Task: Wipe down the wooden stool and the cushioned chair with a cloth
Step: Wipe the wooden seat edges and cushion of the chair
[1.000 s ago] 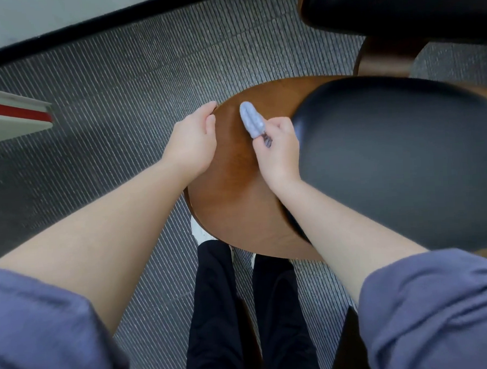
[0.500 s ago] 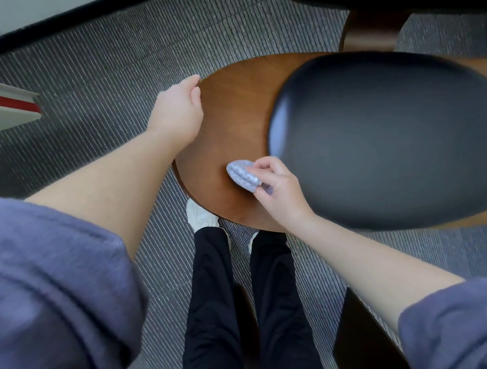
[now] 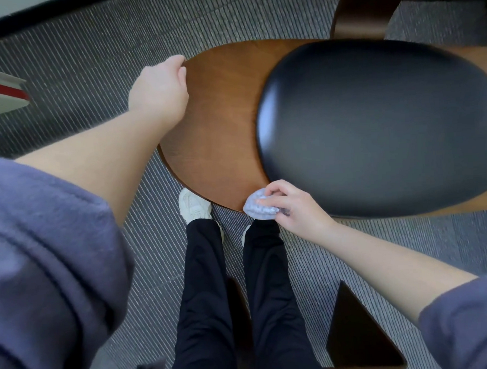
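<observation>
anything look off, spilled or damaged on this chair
Nothing stands out. The wooden seat and black cushion look intact and dry, with no spill visible. The right hand grips the cloth at the wood's near edge; the left hand holds its left rim. Slight blur could hide fine marks.

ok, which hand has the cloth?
The right hand pinches the crumpled pale-blue cloth; the left hand only grips the rim of the brown wooden seat.

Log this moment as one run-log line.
step: wipe wooden seat near edge | right hand: pinches cloth on rim | left hand: grips left rim | black cushion: beside right hand
</observation>
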Motion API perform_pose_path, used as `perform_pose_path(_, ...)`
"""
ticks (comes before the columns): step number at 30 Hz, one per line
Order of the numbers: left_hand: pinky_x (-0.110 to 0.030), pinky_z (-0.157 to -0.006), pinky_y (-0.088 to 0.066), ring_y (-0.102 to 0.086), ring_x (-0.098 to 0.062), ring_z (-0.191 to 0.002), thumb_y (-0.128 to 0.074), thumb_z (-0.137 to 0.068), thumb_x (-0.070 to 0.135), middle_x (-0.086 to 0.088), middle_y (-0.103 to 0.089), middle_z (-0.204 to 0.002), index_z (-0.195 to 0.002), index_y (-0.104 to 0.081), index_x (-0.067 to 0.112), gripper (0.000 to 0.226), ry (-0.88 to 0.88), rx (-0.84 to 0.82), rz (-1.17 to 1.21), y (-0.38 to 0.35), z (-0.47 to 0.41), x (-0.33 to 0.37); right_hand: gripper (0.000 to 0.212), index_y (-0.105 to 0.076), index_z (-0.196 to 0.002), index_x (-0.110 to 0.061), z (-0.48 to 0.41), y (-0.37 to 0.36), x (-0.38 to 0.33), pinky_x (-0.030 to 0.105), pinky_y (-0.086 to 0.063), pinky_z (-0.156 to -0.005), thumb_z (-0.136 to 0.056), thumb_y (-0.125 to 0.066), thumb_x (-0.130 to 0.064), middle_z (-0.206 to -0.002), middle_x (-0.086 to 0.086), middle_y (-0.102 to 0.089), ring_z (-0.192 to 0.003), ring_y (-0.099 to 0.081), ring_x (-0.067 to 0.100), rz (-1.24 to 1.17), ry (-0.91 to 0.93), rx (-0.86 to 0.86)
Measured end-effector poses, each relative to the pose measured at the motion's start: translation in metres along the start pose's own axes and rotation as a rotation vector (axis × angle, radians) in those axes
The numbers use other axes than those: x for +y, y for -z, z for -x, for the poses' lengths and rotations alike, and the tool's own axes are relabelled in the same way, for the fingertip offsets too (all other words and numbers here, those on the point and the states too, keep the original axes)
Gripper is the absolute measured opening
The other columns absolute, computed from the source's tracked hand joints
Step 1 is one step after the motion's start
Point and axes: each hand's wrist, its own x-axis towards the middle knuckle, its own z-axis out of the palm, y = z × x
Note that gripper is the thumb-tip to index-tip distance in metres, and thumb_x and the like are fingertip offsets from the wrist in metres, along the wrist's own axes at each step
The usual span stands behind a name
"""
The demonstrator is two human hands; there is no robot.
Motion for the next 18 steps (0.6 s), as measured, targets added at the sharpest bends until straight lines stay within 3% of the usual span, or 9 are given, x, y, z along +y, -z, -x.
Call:
perform_pose_path(3, -0.047, -0.091, -0.047, -0.056, -0.038, -0.113, -0.027, -0.106, 0.027, -0.018, -0.059, -0.129, -0.142, -0.044, 0.017, 0.041, 0.007, -0.009, -0.003, 0.001, 0.001, 0.002, 0.036, -0.073, -0.104, -0.018, 0.013, 0.005, 0.014, 0.02, -0.046, -0.071, -0.08, -0.059, 0.005, -0.111, 0.0, -0.056, -0.082, -0.054, 0.011, 0.096, 0.034, -0.079)
perform_pose_path(8, -0.047, -0.097, -0.044, -0.051, -0.037, -0.123, -0.027, -0.106, 0.028, -0.017, -0.054, -0.137, -0.147, -0.04, 0.019, 0.043, 0.016, -0.017, 0.004, 0.002, 0.002, 0.003, 0.035, -0.071, -0.101, -0.014, 0.027, 0.011, 0.023, 0.03, -0.051, -0.068, -0.082, -0.043, -0.008, -0.109, 0.001, -0.058, -0.088, -0.058, 0.018, 0.161, 0.034, -0.154)
perform_pose_path(13, -0.046, -0.097, -0.043, -0.051, -0.038, -0.122, -0.028, -0.106, 0.026, -0.019, -0.055, -0.135, -0.141, -0.046, 0.013, 0.041, 0.0, -0.014, 0.024, 0.004, 0.003, 0.004, 0.031, -0.069, -0.104, -0.007, 0.028, 0.012, 0.024, 0.035, -0.053, -0.072, -0.08, -0.051, 0.002, -0.108, 0.002, -0.058, -0.093, -0.059, 0.019, 0.149, 0.011, -0.14)
perform_pose_path(18, -0.045, -0.1, -0.041, -0.05, -0.038, -0.124, -0.027, -0.107, 0.026, -0.018, -0.054, -0.137, -0.145, -0.042, 0.016, 0.042, 0.01, -0.022, 0.035, 0.006, 0.003, 0.004, 0.038, -0.073, -0.11, -0.016, 0.003, 0.007, 0.008, 0.013, -0.036, -0.071, -0.082, -0.05, -0.003, -0.106, 0.004, -0.059, -0.079, -0.041, 0.002, 0.09, 0.046, -0.044)
